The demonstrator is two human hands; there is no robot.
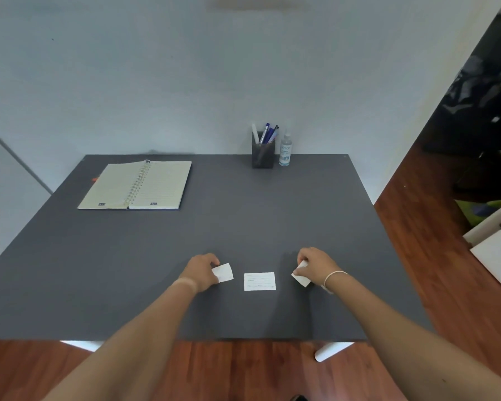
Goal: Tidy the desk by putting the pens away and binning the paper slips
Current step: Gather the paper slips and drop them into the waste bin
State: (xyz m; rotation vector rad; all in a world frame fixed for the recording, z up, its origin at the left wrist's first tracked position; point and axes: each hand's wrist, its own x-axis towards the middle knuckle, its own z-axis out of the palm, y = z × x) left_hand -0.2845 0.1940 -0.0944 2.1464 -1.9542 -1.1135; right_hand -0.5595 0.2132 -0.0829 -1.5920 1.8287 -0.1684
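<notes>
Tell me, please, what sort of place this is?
Probably a home study corner: a grey desk against a wall, with an open notebook, a pen holder and a sanitiser bottle.

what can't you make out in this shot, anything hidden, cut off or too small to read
- Head view: print on the middle slip is too small to read.
- Left slip is partly covered by the left hand; right slip is folded under the right hand.
- No bin is in view.
- Pens' lower parts are hidden in the pen holder.
- Bottle label is blurred.
</notes>
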